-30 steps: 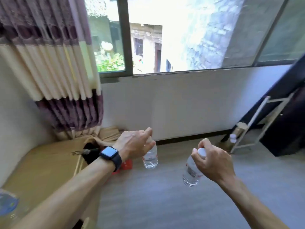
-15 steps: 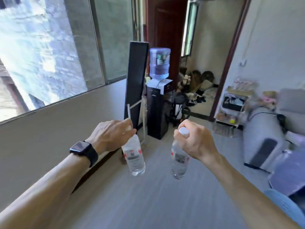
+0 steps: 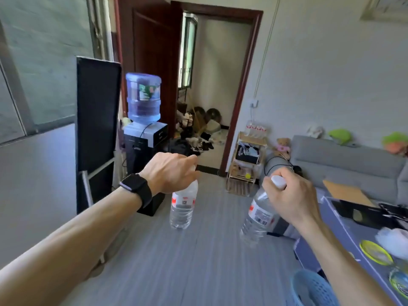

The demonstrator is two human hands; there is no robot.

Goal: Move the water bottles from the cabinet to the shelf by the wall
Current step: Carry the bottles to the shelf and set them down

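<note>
My left hand grips the neck of a clear water bottle with a red-and-white label, which hangs upright over the floor. In my right hand is a second clear water bottle, held by its white cap and tilted to the lower left. A small wooden shelf stands against the far wall beside the doorway, and several water bottles stand on its top. The cabinet is out of view.
A water dispenser and a tall black panel stand at the left. A grey sofa is at the right, and a bluish table with clutter and a blue basket at the lower right. Grey floor runs ahead.
The view has swung right from the window and curtain to the room with the doorway and shelf. Both hands kept hold of their bottles throughout.
</note>
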